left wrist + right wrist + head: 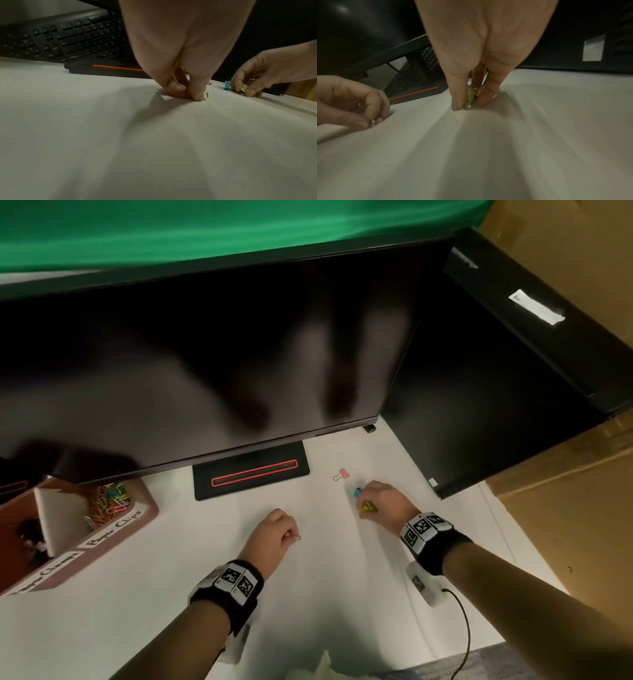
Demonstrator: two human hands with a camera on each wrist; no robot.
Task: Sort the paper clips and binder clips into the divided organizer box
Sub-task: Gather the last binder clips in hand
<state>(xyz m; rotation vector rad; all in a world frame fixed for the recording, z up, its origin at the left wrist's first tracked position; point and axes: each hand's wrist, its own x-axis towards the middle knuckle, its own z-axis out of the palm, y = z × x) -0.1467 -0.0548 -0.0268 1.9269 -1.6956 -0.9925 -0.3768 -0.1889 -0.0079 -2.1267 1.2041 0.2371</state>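
Note:
My left hand (pixel 287 529) is down on the white desk, its fingertips pinching a small silver paper clip (pixel 298 537) (pixel 206 96) (pixel 373 122). To its right, my right hand (pixel 368 503) pinches a yellow binder clip (pixel 368 507) (pixel 470 95) against the desk. A blue binder clip (pixel 357 492) (pixel 227 85) lies just beyond those fingers, and a pink binder clip (pixel 341 474) lies farther back. The brown divided organizer box (pixel 144 515) sits at the far left, with several coloured paper clips (pixel 108 503) in its right compartment.
A large dark monitor (pixel 205 364) overhangs the desk, its black stand base with a red stripe (pixel 251 472) just behind my hands. A black keyboard (pixel 65 39) lies under it. A black computer case (pixel 496 392) stands at the right. A cable (pixel 462 628) trails from my right wrist.

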